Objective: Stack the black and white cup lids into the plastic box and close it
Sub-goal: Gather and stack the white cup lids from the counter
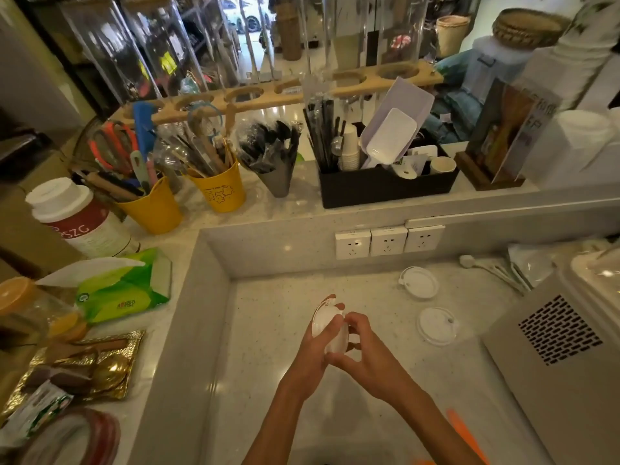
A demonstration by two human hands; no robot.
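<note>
A small stack of white cup lids is being held on edge above the worktop, the left hand wrapping around it from the left and the right hand pinching its right rim. Two more white lids, a far lid and a near lid, are lying flat to the right, apart from each other, below the wall sockets.
</note>
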